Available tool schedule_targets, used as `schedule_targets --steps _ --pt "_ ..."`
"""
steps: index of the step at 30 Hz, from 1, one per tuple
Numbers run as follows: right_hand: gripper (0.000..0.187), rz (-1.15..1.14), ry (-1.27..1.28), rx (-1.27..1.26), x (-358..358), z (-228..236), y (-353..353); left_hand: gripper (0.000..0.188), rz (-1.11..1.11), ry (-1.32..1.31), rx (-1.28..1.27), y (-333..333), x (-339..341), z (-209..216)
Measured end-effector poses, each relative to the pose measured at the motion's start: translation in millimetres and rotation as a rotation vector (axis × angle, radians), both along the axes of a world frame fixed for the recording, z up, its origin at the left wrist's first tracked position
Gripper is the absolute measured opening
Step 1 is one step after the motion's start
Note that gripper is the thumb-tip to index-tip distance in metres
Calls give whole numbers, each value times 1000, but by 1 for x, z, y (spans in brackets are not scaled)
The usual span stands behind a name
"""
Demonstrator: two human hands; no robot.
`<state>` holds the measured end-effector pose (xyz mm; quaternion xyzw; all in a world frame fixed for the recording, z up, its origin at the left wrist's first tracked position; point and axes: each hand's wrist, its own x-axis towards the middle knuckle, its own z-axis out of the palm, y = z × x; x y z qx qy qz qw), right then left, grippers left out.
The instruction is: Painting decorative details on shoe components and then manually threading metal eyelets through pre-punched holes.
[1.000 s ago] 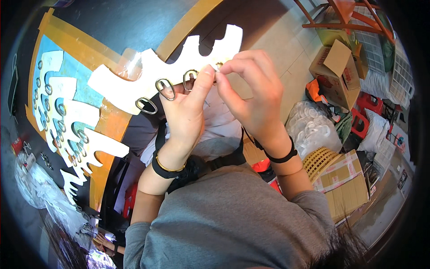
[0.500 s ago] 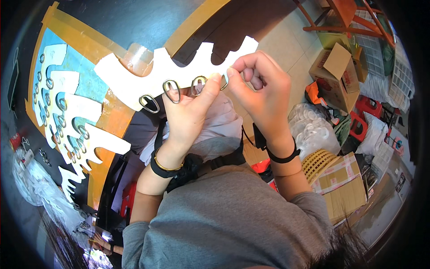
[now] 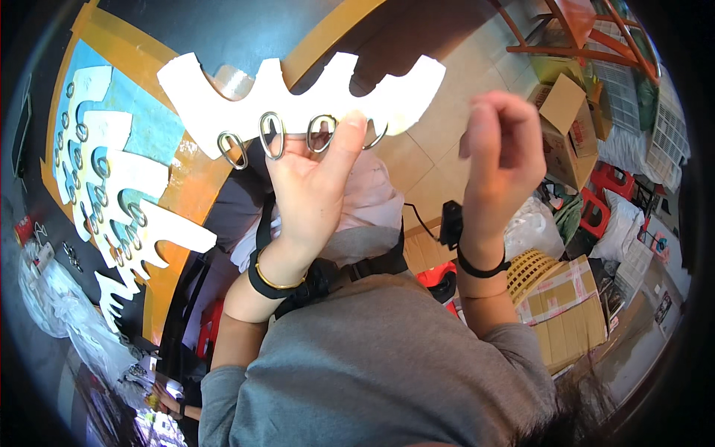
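My left hand (image 3: 309, 179) pinches a white scalloped strip (image 3: 298, 104) with its thumb across the front and its fingers behind. Broad tabs stand along the strip's upper edge. Several oval metal rings sit along its lower edge, such as the ring (image 3: 272, 135) beside my fingers and the leftmost ring (image 3: 232, 150). Past the thumb, the rightmost ring shows only in part. Off to the right of the strip, my right hand (image 3: 506, 145) is in the air, its fingers curled in, touching nothing that shows.
More white strips with rings (image 3: 138, 175) lie overlapped on the yellow-edged table at left, beside clear plastic bags (image 3: 82, 313). A co-worker's hand (image 3: 167, 401) shows at lower left. Cardboard boxes (image 3: 562, 119), a yellow basket (image 3: 530, 270) and red stools (image 3: 612, 177) stand at right.
My right hand has let go of the strip's right part and moved away to the right. The strip, still in my left hand, has shifted slightly up and its left end has risen.
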<state>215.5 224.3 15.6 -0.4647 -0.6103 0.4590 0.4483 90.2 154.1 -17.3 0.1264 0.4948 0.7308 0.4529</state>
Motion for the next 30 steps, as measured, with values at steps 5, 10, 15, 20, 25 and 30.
schedule_targets --steps 5,10,15,20,25,30 --pt "12 163 -158 -103 -16 -10 -12 25 -20 -1 -17 -1 1 -10" --pt "15 159 -124 -107 -20 -26 -3 26 -6 -34 17 -1 6 -10" --pt "12 218 -182 -75 -21 -16 -4 26 -11 -13 0 -2 5 -14" --pt "12 238 -215 85 -22 -19 -6 28 -13 12 -8 -3 5 -18" --pt "15 232 -94 100 -20 -30 -6 30 4 -3 35 -3 7 -15" --pt "16 194 -33 -50 -22 -26 -6 29 -31 39 25 -4 6 -16"
